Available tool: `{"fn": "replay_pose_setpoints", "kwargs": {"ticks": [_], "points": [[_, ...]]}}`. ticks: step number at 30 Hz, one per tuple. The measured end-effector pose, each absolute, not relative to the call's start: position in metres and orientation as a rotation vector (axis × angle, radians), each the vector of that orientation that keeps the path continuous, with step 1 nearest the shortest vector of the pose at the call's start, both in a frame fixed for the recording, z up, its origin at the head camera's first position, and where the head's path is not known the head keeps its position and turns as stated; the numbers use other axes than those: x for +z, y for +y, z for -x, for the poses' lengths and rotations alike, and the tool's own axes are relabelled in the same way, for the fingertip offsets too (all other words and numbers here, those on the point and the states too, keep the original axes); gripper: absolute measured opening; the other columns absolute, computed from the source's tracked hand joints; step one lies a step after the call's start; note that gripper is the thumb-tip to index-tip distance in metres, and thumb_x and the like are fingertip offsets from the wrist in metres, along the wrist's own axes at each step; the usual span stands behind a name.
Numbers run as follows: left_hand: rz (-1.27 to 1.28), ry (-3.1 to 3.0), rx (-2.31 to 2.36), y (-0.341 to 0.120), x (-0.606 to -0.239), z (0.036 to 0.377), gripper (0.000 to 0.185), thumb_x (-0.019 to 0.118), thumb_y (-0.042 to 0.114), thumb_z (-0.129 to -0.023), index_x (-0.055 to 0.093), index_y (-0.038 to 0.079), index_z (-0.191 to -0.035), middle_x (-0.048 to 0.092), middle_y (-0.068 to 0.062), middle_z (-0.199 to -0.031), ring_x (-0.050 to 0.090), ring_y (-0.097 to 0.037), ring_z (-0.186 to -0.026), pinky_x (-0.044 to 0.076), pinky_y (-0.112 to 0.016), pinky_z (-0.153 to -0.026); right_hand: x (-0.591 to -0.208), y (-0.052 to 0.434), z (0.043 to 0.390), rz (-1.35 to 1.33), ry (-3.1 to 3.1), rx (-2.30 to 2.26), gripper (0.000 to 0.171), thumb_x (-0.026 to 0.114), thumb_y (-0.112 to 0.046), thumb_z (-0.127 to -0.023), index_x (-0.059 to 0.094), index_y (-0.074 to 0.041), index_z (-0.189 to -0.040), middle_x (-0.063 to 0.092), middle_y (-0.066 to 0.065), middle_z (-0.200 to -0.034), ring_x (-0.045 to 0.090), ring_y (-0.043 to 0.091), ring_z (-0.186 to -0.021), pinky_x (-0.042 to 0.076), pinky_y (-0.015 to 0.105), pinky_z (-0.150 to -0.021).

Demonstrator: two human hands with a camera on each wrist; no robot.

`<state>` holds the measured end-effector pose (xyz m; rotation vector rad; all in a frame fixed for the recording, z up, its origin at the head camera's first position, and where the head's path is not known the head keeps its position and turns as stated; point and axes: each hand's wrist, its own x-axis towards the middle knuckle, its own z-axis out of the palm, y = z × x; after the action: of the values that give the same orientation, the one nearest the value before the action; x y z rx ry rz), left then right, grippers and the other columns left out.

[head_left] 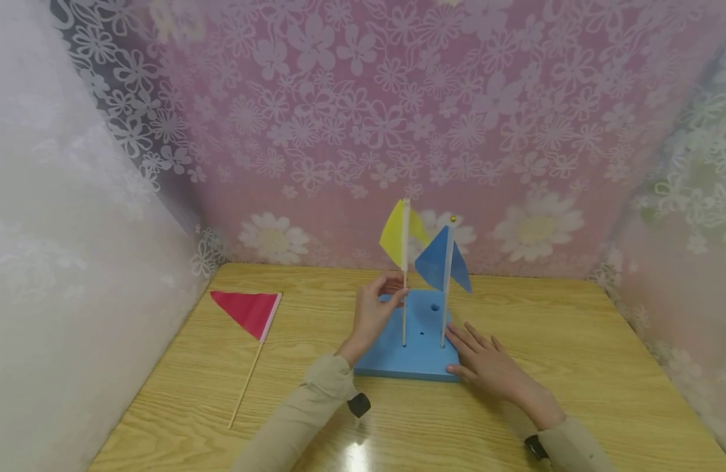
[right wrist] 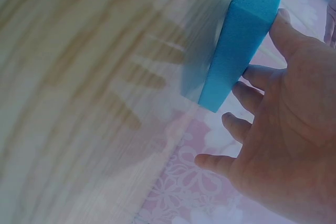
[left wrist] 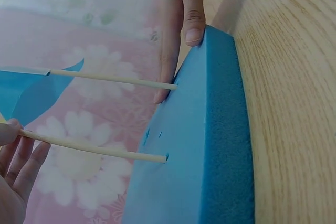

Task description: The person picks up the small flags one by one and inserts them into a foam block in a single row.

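Observation:
A blue foam board (head_left: 392, 357) lies flat on the table with small holes in its top. My left hand (head_left: 373, 314) pinches the thin wooden stick of the yellow flag (head_left: 392, 239) below its cloth. The stick's lower end meets the board at a hole, as the left wrist view shows with the stick (left wrist: 105, 151). To its right a blue flag (head_left: 435, 261) with a gold ball on top stands upright in the board. My right hand (head_left: 493, 370) touches the board's right edge with straight, spread fingers, thumb near the front corner.
A red pennant flag (head_left: 251, 313) on a thin stick lies on the wooden table (head_left: 180, 387) at the left. Floral-patterned curtains (head_left: 351, 131) hang behind the table and along both sides. Two more holes (head_left: 435, 307) show in the board's top.

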<state>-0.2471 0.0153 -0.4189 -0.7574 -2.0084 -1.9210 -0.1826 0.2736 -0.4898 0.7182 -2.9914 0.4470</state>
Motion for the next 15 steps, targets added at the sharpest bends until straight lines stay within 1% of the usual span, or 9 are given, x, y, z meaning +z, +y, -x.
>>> {"fn": "replay_pose_setpoints", "kwargs": {"ticks": [6, 15], "points": [[0.746, -2.032, -1.912, 0.0160, -0.4217, 0.2453, 0.020, 0.068, -0.004, -0.093, 0.065, -0.012, -0.112, 0.070, -0.029, -0.100, 0.070, -0.046, -0.091, 0.063, -0.046, -0.072, -0.4928, 0.2740, 0.1831, -0.750, -2.927, 0.440, 0.071, 0.062, -0.045, -0.098, 0.042, -0.007, -0.154, 0.039, 0.016, -0.159, 0.032, 0.049, -0.144, 0.027, 0.081, -0.103], [0.750, -2.042, -1.925, 0.0140, -0.4271, 0.2384, 0.019, 0.068, -0.007, -0.093, 0.065, -0.012, -0.111, 0.070, -0.029, -0.101, 0.069, -0.045, -0.090, 0.062, -0.047, -0.072, -0.4860, 0.2709, 0.1812, -0.710, -3.002, 0.429, 0.070, 0.060, -0.045, -0.100, 0.040, -0.007, -0.156, 0.036, 0.015, -0.161, 0.028, 0.047, -0.147, 0.026, 0.079, -0.107]]}}
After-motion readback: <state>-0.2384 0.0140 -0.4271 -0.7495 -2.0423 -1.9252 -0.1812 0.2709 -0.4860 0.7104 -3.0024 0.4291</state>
